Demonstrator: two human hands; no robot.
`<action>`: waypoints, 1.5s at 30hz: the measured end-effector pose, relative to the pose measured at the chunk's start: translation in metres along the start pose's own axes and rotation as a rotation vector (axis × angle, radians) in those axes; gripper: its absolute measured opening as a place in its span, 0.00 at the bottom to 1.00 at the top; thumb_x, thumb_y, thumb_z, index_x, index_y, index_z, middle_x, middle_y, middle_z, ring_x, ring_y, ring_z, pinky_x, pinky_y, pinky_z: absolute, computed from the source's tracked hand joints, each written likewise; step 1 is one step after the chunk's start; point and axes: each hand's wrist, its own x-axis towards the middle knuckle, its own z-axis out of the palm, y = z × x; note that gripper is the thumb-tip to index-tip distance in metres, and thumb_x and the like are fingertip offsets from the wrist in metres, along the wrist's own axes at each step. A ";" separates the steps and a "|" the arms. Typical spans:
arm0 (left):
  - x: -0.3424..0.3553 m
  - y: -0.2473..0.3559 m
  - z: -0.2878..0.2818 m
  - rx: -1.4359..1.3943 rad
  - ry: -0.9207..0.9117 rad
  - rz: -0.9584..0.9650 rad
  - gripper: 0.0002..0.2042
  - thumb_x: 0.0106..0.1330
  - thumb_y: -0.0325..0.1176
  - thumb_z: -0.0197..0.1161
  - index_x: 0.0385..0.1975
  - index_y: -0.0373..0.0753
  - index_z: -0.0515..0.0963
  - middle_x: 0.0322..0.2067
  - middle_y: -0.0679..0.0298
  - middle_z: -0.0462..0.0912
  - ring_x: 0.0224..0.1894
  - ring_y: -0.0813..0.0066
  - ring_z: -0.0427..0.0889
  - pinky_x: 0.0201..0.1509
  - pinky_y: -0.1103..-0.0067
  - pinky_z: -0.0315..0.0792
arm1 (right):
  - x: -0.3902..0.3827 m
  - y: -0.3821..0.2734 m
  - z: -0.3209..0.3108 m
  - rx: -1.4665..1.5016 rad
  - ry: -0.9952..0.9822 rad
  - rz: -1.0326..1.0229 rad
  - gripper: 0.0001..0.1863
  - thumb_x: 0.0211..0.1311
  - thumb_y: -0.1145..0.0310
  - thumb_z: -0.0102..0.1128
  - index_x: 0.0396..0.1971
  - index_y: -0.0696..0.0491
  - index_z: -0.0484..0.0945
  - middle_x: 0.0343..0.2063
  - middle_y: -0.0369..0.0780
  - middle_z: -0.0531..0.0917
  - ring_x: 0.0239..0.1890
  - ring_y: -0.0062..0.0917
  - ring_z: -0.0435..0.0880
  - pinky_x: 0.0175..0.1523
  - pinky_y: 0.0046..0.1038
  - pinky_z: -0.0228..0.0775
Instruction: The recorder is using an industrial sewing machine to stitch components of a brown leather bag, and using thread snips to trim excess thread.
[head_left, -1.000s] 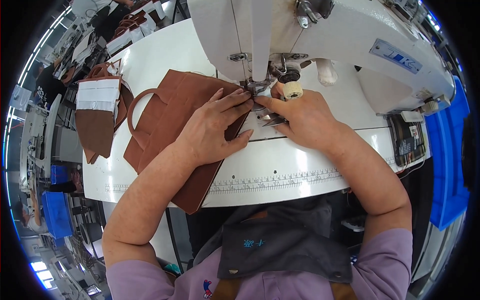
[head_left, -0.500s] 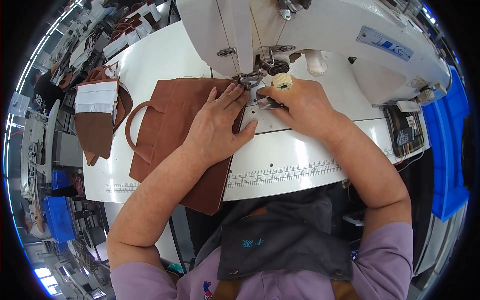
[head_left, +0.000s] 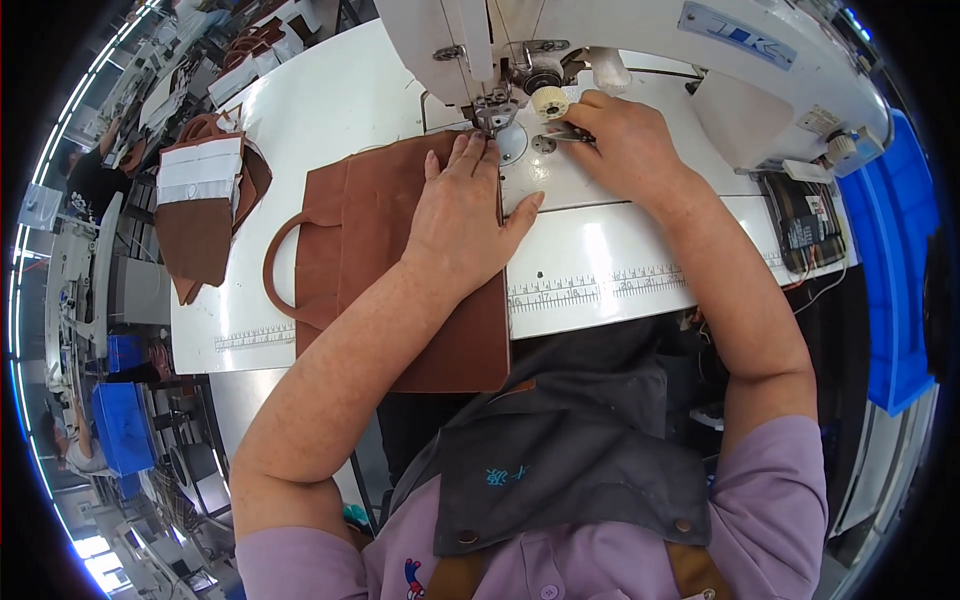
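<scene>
Head: my flat left hand (head_left: 455,215) presses the brown bag (head_left: 375,225), handle (head_left: 269,265) on, edge (head_left: 505,320) maybe unfinished; my right hand (head_left: 635,145) grips snips (head_left: 573,135).

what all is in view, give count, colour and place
table: one, white, centre
sewing machine: one, white, upper right
handled leather piece: one, brown, table centre
snips: one, silver, right of centre
second leather piece: one, brown-and-white, table's left
more pieces: several, brown, upper left
bins: several, blue, left and right rims
other people: at least two, dark and pale clothing, left
apron: one, dark grey, bottom centre
shirt: one, lilac, bottom
left hand: one, bare, on handled leather piece
right hand: one, bare, holding snips
</scene>
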 end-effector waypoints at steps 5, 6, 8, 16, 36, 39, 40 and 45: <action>0.000 0.005 0.006 0.012 0.012 -0.053 0.34 0.69 0.51 0.63 0.60 0.23 0.72 0.63 0.35 0.72 0.71 0.40 0.66 0.74 0.47 0.58 | -0.007 0.016 -0.002 -0.013 0.044 0.070 0.13 0.62 0.59 0.64 0.44 0.46 0.87 0.36 0.36 0.85 0.40 0.36 0.86 0.45 0.39 0.79; 0.000 0.006 0.006 0.021 0.019 -0.047 0.34 0.69 0.52 0.63 0.60 0.23 0.72 0.63 0.34 0.72 0.71 0.39 0.66 0.74 0.46 0.58 | -0.008 0.017 -0.004 -0.007 0.020 0.095 0.13 0.63 0.59 0.64 0.44 0.46 0.87 0.36 0.36 0.85 0.40 0.36 0.86 0.45 0.39 0.79; 0.000 0.006 0.007 0.030 0.026 -0.041 0.34 0.69 0.52 0.62 0.60 0.23 0.72 0.63 0.33 0.72 0.71 0.38 0.66 0.74 0.46 0.58 | -0.012 0.022 -0.004 -0.019 0.035 0.091 0.14 0.63 0.57 0.64 0.44 0.46 0.87 0.36 0.37 0.85 0.40 0.36 0.86 0.45 0.39 0.79; 0.002 0.011 0.011 0.050 0.040 -0.073 0.31 0.69 0.50 0.62 0.57 0.24 0.73 0.62 0.32 0.72 0.70 0.37 0.67 0.73 0.46 0.59 | -0.029 0.028 -0.021 -0.044 0.016 0.188 0.21 0.66 0.46 0.63 0.48 0.45 0.87 0.36 0.39 0.85 0.40 0.38 0.86 0.46 0.38 0.79; -0.114 0.046 -0.069 -0.180 -0.136 0.281 0.25 0.55 0.39 0.78 0.52 0.40 0.82 0.60 0.60 0.82 0.67 0.60 0.77 0.75 0.52 0.59 | -0.164 -0.125 -0.025 0.861 -0.079 0.143 0.11 0.65 0.62 0.69 0.36 0.55 0.84 0.28 0.39 0.85 0.25 0.32 0.83 0.31 0.31 0.74; -0.128 0.038 -0.057 -0.254 -0.032 0.262 0.19 0.57 0.32 0.75 0.49 0.41 0.84 0.56 0.63 0.84 0.63 0.65 0.81 0.72 0.55 0.66 | -0.160 -0.135 -0.005 1.179 -0.133 0.255 0.13 0.67 0.61 0.69 0.36 0.57 0.82 0.24 0.35 0.83 0.22 0.18 0.79 0.28 0.24 0.69; -0.131 0.038 -0.059 -0.279 0.027 0.237 0.12 0.60 0.25 0.73 0.44 0.39 0.86 0.48 0.62 0.89 0.56 0.64 0.86 0.67 0.59 0.73 | -0.159 -0.136 0.000 1.291 -0.226 0.314 0.13 0.67 0.61 0.69 0.34 0.57 0.81 0.21 0.34 0.81 0.21 0.14 0.78 0.26 0.22 0.67; -0.136 0.043 -0.054 -0.605 0.233 -0.022 0.07 0.63 0.18 0.68 0.40 0.33 0.86 0.42 0.58 0.91 0.48 0.63 0.90 0.61 0.65 0.79 | -0.155 -0.150 0.008 1.575 -0.296 0.498 0.17 0.70 0.60 0.68 0.26 0.56 0.80 0.14 0.30 0.77 0.16 0.09 0.71 0.23 0.18 0.61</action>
